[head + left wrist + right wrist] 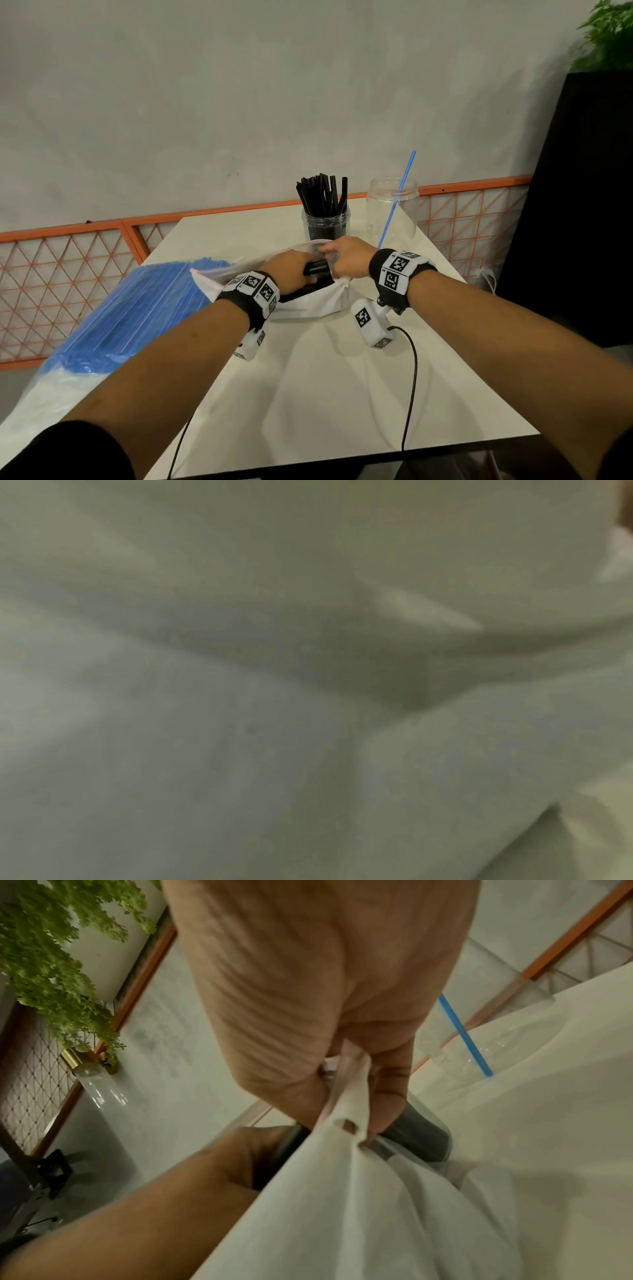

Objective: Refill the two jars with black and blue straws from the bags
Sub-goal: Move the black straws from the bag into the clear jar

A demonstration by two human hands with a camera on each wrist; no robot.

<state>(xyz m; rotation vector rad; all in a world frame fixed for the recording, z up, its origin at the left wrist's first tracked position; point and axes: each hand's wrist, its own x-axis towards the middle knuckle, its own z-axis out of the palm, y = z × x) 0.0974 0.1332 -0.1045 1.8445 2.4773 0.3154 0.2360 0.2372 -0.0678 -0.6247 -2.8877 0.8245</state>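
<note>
1. Left hand (291,270) reaching into the mouth of a white bag (308,303) at mid-table, fingers curled round a bundle of black straws (317,267) inside it.
2. Right hand (346,262) pinching the bag's upper rim between thumb and fingers, holding the mouth open; in the right wrist view, white plastic gathered in that pinch (346,1110).
3. Left wrist view filled with blurred pale plastic, probably the bag's wall; nothing else readable there.
4. Just behind the hands, a clear jar (326,224) standing upright, packed with black straws sticking out above its rim.
5. Beside it to the right, a second clear jar (392,209), upright, with a single blue straw (399,195) leaning in it, top end tilted right.
6. On the left, a large clear bag of blue straws (137,308) lying flat, overhanging the table's left edge, its near end touching the white bag.
7. White table (325,394) carrying all of this; orange mesh railing (68,274) behind, green plant (606,34) at upper right.
8. Wrist bands with black-and-white markers on both forearms.
</note>
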